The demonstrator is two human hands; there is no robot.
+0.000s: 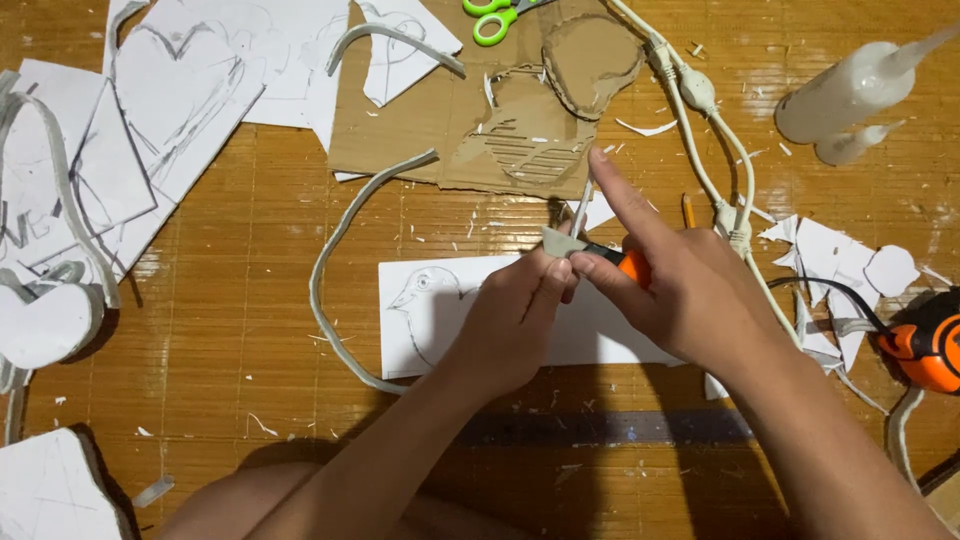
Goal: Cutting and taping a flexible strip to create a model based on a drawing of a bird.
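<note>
"So what's on that bamboo-mat surface (250,330)?"

"Paper scraps, heart cutouts (175,85), torn cardboard (440,120), two white glue bottles (850,90) top right."

"And the hands?"

"Left hand (510,320) pinches a small grey card piece (560,243); right hand (680,290) grips an orange cutter (630,262), forefinger stretched out, just above the bird drawing (430,310)."

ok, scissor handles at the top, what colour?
Bright green scissors handles, clearest in the head view.

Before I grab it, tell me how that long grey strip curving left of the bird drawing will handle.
The grey strip probably flops: it lies in a loose, thin curve. It looks light, like trimmed foam or card. Pushed, it would likely slide and bend on the wooden surface rather than roll.
</note>
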